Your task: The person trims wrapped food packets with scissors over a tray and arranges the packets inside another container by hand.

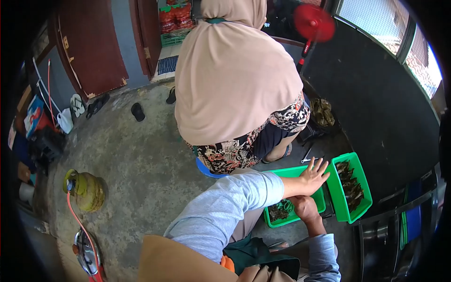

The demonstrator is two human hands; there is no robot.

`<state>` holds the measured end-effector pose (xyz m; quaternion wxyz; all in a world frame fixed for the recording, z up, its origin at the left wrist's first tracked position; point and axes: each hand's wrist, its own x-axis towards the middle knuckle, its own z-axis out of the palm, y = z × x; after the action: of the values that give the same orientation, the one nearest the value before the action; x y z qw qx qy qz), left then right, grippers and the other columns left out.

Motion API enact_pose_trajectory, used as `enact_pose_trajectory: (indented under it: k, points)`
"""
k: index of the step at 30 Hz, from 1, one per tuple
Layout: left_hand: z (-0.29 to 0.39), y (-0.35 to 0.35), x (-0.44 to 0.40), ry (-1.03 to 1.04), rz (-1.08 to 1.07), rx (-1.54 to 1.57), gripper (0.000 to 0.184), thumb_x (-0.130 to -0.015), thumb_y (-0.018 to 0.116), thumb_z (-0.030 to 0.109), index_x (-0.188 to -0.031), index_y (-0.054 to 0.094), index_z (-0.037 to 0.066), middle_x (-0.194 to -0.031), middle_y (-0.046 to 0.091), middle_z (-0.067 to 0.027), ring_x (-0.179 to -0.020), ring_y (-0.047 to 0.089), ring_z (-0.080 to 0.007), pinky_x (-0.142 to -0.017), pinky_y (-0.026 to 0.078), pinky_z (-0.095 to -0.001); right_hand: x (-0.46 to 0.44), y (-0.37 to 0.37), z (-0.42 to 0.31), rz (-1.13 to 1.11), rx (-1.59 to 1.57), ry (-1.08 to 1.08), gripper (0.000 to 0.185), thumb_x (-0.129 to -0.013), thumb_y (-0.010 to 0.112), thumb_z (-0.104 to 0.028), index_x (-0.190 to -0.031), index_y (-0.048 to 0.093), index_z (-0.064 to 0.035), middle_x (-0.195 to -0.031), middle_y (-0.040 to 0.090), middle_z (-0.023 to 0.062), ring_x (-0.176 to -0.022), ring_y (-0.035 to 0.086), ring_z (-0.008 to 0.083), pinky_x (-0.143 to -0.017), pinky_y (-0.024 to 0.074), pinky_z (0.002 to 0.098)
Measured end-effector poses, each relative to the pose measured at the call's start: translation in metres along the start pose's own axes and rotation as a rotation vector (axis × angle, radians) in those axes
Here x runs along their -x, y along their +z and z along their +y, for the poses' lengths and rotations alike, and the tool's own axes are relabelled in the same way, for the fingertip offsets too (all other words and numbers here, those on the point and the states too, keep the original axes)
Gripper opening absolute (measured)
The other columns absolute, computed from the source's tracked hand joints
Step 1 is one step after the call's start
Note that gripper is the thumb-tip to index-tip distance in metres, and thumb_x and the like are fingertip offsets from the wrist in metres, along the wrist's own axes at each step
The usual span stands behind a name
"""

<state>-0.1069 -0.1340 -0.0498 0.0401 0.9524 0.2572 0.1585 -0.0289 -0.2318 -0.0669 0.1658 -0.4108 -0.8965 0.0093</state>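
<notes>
My left hand [314, 178] reaches over a green plastic tray [291, 172], palm down with its fingers spread and nothing in them. Just below that wrist is my right hand [306, 207], its fingers curled closed; whatever they may hold is hidden. Small dark, leaf-like pieces [279, 211] lie in the tray's near left corner, and my arms cover part of it. To the right, close to my left fingertips, a second green tray [367, 188] holds dark brown, leafy-looking bundles [350, 185].
A person in a beige head covering [235, 80] sits in front of me, back turned. A red fan [314, 22] stands behind. On the left floor are a green gas cylinder [89, 191] with an orange hose and a metal stove [87, 256]. Black sandals [137, 112] lie farther back.
</notes>
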Motion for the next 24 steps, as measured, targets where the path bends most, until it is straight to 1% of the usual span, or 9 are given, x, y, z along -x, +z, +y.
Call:
enact_pose_trajectory:
  k: [3,8,9,12,13,16,18,20,24]
  points:
    - [0.005,0.005,0.006,0.034,-0.027,-0.014,0.057,-0.089,0.047,0.020,-0.144,0.037,0.006,-0.154,0.017,-0.0271,-0.142,0.018,-0.0462,-0.111,0.012,-0.0662,0.005,0.006,0.002,0.000,-0.008,-0.050,0.027,-0.076,0.056,-0.007,-0.099,0.071,-0.0064,-0.093,0.070,0.0144,-0.084,0.068,0.0308,-0.074,0.0548,0.0398]
    - [0.012,0.009,0.009,0.044,-0.034,0.003,0.060,-0.090,0.047,0.022,-0.146,0.034,0.007,-0.155,0.015,-0.0263,-0.143,0.016,-0.0463,-0.111,0.010,-0.0661,0.009,0.003,-0.002,0.006,0.007,-0.107,0.025,-0.076,0.057,-0.005,-0.097,0.071,-0.0069,-0.093,0.070,0.0139,-0.085,0.068,0.0305,-0.075,0.0546,0.0401]
    - [0.012,0.005,0.010,0.045,-0.030,0.012,0.061,-0.090,0.048,0.023,-0.147,0.032,0.008,-0.155,0.015,-0.0262,-0.143,0.015,-0.0465,-0.111,0.009,-0.0664,0.010,-0.003,-0.004,-0.048,0.025,-0.073,0.025,-0.076,0.057,-0.005,-0.096,0.071,-0.0071,-0.095,0.070,0.0134,-0.086,0.067,0.0305,-0.076,0.0544,0.0401]
    - [0.008,-0.012,0.011,0.024,0.074,0.031,0.066,-0.085,0.053,0.020,-0.146,0.032,0.006,-0.155,0.018,-0.0250,-0.142,0.019,-0.0451,-0.112,0.012,-0.0645,0.018,-0.023,-0.004,-0.195,0.112,0.048,0.025,-0.075,0.056,-0.002,-0.095,0.071,-0.0076,-0.099,0.068,0.0122,-0.089,0.066,0.0304,-0.079,0.0534,0.0398]
    - [0.004,-0.013,0.008,0.002,0.125,0.033,0.072,-0.082,0.058,0.021,-0.147,0.031,0.006,-0.154,0.018,-0.0254,-0.142,0.020,-0.0451,-0.112,0.013,-0.0639,0.024,-0.029,0.002,-0.237,0.165,0.097,0.026,-0.075,0.056,-0.001,-0.095,0.070,-0.0077,-0.101,0.068,0.0118,-0.091,0.066,0.0304,-0.081,0.0530,0.0398]
    - [-0.012,-0.021,0.002,-0.111,0.158,0.081,0.077,-0.079,0.062,0.023,-0.147,0.030,0.006,-0.154,0.018,-0.0263,-0.142,0.018,-0.0451,-0.112,0.014,-0.0633,0.054,-0.043,0.037,-0.298,0.312,0.261,0.029,-0.075,0.055,-0.001,-0.100,0.069,-0.0083,-0.106,0.066,0.0114,-0.099,0.062,0.0316,-0.086,0.0512,0.0401]
    - [-0.024,-0.020,0.000,-0.191,0.145,0.121,0.084,-0.077,0.067,0.025,-0.148,0.028,0.006,-0.154,0.018,-0.0264,-0.142,0.016,-0.0466,-0.112,0.014,-0.0638,0.077,-0.053,0.060,-0.272,0.326,0.374,0.030,-0.074,0.057,-0.004,-0.102,0.069,-0.0086,-0.105,0.066,0.0126,-0.100,0.062,0.0320,-0.086,0.0512,0.0403]
    - [-0.032,-0.028,0.004,-0.272,0.045,0.178,0.087,-0.077,0.069,0.026,-0.149,0.024,0.006,-0.154,0.016,-0.0270,-0.142,0.015,-0.0471,-0.112,0.014,-0.0640,0.116,-0.060,0.085,-0.325,0.355,0.511,0.030,-0.075,0.060,-0.009,-0.103,0.068,-0.0074,-0.106,0.065,0.0147,-0.100,0.061,0.0332,-0.087,0.0510,0.0400]
    - [-0.038,-0.035,0.008,-0.371,-0.104,0.293,0.090,-0.079,0.069,0.027,-0.150,0.019,0.007,-0.154,0.015,-0.0271,-0.143,0.013,-0.0475,-0.113,0.013,-0.0633,0.164,-0.053,0.073,-0.380,0.235,0.771,0.036,-0.080,0.065,-0.020,-0.112,0.066,-0.0046,-0.113,0.065,0.0158,-0.104,0.062,0.0326,-0.091,0.0490,0.0388]
